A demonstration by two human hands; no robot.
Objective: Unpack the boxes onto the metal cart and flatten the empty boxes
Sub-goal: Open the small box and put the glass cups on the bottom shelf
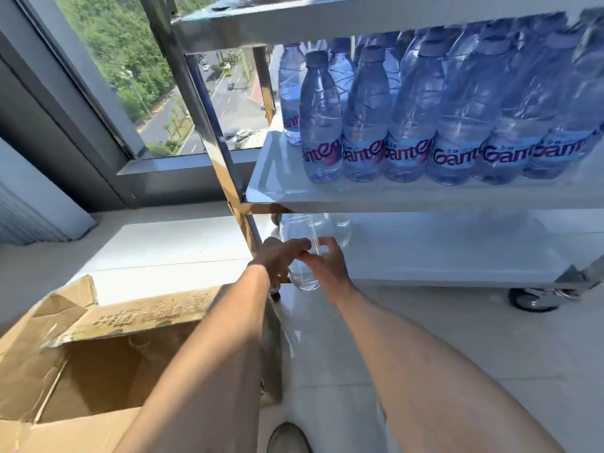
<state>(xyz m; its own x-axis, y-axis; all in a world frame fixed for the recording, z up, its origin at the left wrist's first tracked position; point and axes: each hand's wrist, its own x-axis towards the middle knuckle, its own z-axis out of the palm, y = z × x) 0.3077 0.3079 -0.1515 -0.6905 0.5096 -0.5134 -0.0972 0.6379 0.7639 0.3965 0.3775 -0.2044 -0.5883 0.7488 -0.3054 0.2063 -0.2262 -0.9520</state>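
Note:
Both my hands reach toward the bottom shelf (441, 256) of the metal cart. My left hand (281, 259) and my right hand (325, 264) together hold a clear drinking glass (304, 279) at the shelf's left front corner. More clear glasses (340, 230) stand on that shelf just behind. The middle shelf (294, 191) carries several rows of water bottles (408, 125) with blue labels. An open cardboard box (98, 361) sits on the floor at lower left, its flaps raised; what I see of its inside is bare.
The cart's upright post (225, 152) stands between the box and the shelves. A caster wheel (532, 297) shows at the right. A large window (130, 76) is to the left. My shoe (287, 439) is on the pale tiled floor.

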